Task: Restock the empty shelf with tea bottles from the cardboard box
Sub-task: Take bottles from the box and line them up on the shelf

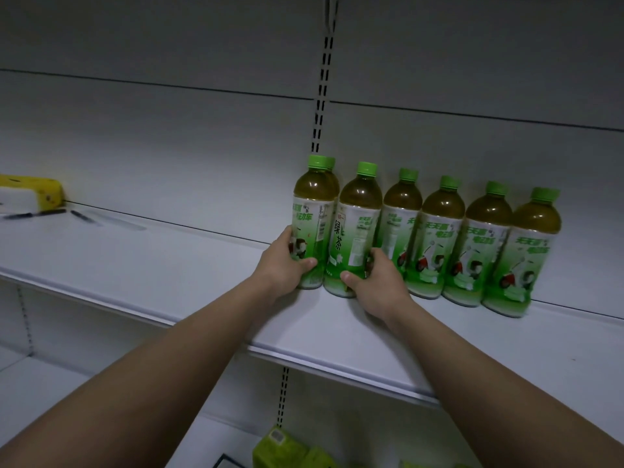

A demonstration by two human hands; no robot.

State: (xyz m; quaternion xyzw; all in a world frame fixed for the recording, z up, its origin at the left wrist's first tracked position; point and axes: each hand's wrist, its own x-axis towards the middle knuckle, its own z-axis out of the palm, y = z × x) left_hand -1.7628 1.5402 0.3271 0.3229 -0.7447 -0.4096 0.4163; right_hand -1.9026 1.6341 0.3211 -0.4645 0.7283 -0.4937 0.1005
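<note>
1. Nearest you, below the shelf edge, green packaging [290,449] lies on the lower level. Whether this is the cardboard box cannot be told from here, so do not count on it as your supply point.
2. Your left hand [287,261] is wrapped around the lower body of the leftmost green tea bottle [312,224], fingers [309,263] clamped on the label. A second green cap [330,162] shows just behind it, so a bottle stands at its back; pushing further could knock that one into the back panel.
3. Your right hand [374,278] grips the second bottle [356,231] low down, thumb across the front. The two held bottles touch each other. Both stand at the base on the shelf [202,275].
4. Risk: a low grip on tall bottles lets the tops sway. Releasing unevenly could tip either one.
5. Just right, four more bottles [472,244] stand in a tight row, touching. A sideways shove from your right hand would likely topple them in sequence.
6. Far left, a yellow pack [32,194] and dark pens [33,214] lie well apart from the work; no hazard there.
</note>
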